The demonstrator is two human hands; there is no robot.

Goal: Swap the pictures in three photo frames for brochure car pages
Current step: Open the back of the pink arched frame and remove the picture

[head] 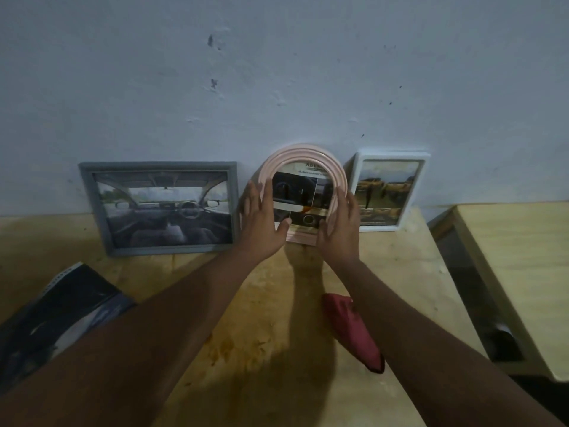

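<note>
The left hand (pixel 261 223) and right hand (pixel 338 226) press straight fingers against the pink frame (pixel 303 158) (probably light, stiff, breakable front), best steadied by its rim.

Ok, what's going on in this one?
A person has the left hand and right hand on either rim of the pink frame, which stands on the table against the wall, between a grey frame and a white frame. The pink and grey frames show car pages; the white one's picture is too blurred to tell. A brochure and a red cloth lie nearer.
</note>
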